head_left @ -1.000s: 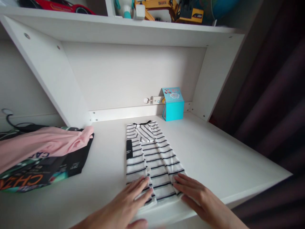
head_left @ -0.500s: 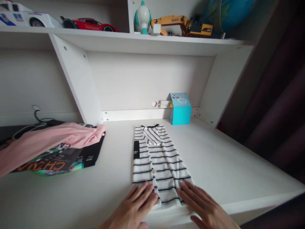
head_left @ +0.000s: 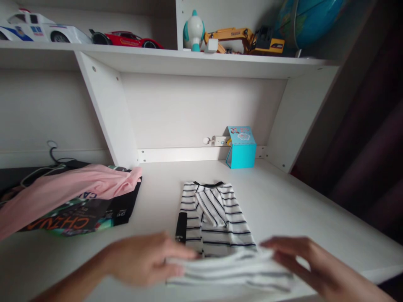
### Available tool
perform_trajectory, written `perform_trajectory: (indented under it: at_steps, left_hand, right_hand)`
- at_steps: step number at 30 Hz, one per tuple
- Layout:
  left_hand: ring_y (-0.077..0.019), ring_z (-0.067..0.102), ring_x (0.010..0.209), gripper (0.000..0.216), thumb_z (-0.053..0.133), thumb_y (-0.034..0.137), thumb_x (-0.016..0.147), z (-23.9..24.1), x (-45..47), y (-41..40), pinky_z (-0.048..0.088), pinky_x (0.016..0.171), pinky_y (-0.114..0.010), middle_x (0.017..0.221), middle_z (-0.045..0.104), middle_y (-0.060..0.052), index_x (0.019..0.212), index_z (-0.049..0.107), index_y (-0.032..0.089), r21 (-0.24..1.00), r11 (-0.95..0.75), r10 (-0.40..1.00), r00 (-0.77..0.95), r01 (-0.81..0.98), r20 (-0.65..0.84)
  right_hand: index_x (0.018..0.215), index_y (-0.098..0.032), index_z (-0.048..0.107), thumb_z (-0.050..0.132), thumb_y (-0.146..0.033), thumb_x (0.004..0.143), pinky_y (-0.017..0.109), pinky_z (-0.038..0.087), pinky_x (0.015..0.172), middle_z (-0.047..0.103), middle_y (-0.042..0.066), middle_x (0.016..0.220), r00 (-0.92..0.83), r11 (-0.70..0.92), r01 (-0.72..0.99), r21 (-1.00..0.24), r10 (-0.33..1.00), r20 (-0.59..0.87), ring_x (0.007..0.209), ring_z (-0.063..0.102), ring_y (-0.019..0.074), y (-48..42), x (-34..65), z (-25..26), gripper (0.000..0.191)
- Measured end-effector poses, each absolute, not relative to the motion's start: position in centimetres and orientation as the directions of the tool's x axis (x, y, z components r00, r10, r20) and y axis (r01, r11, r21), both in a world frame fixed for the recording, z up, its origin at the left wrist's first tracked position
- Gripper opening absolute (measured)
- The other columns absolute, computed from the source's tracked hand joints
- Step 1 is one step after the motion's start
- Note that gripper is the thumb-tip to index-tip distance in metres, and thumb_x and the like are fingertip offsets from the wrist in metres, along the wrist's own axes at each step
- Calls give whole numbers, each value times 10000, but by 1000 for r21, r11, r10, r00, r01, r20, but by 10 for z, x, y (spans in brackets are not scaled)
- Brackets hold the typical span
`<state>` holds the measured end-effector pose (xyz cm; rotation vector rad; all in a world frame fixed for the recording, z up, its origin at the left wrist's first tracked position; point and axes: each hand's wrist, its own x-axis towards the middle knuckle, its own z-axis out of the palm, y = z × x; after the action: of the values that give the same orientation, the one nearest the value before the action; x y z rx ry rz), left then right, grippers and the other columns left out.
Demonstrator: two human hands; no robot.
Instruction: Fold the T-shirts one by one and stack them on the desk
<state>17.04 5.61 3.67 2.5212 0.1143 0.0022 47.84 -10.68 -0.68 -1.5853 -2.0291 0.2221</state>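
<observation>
A white shirt with dark stripes (head_left: 237, 205) lies on the white desk with its black collar toward the back and a sleeve folded across its upper part. Its near end is lifted and bent back over, blurred by motion. My left hand (head_left: 145, 258) grips the left corner of that lifted edge between thumb and fingers. At the right corner, my right hand (head_left: 302, 256) pinches the cloth in the same way. A black label patch (head_left: 181, 226) shows along the shirt's left side.
On the left lies a heap of clothes with a pink garment (head_left: 91, 180) over a dark printed one (head_left: 116, 209). A blue desk calendar (head_left: 243, 155) stands at the back beside a power socket (head_left: 220, 140). Toys and a globe (head_left: 315, 21) fill the shelf (head_left: 201, 63) above.
Both hands lay flat on the shirt's near end before; now they hold its corners, raised and folded away from me. The shirt has slid a little toward me.
</observation>
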Motion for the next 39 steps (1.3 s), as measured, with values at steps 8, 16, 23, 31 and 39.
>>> perform_trajectory:
  at_steps: [8,16,23,31,39]
  left_hand:
    - [-88,439,536,243,643,323,578,-8,268,233,354,517,-190,563,467,44,699,583,120,819,-344,541,810,460,-227]
    - [-111,517,641,298,568,313,609,-50,270,272,412,596,-206,697,560,17,847,620,142,786,-417,616,778,456,-123]
    - [-196,543,859,272,617,228,580,-71,288,274,397,754,-244,866,625,-31,842,646,162,599,-562,719,695,571,12]
    - [-170,558,770,250,627,201,562,-15,290,261,404,677,-211,753,627,-3,806,640,147,521,-638,671,741,567,17]
    - [-148,519,848,192,553,223,707,73,237,200,388,775,-241,932,585,-23,889,562,162,474,-854,432,803,216,411]
  right_hand:
    - [828,-121,600,588,-260,770,222,438,555,589,-18,647,162,-62,742,-667,983,88,585,542,107,94,526,-42,150]
    - [984,-135,565,535,-326,852,316,489,696,591,20,923,234,-122,793,-597,966,114,790,577,136,129,557,-76,234]
    - [1056,-162,546,521,-329,861,371,473,788,557,52,1075,308,-260,845,-468,951,28,919,556,168,134,549,-92,259]
    - [915,-120,572,579,-256,804,278,479,649,599,30,838,325,-182,821,-541,929,180,722,565,130,111,545,-32,176]
    - [899,-194,505,517,-251,800,268,441,725,552,38,893,40,346,858,-379,692,721,809,541,151,-4,490,45,115]
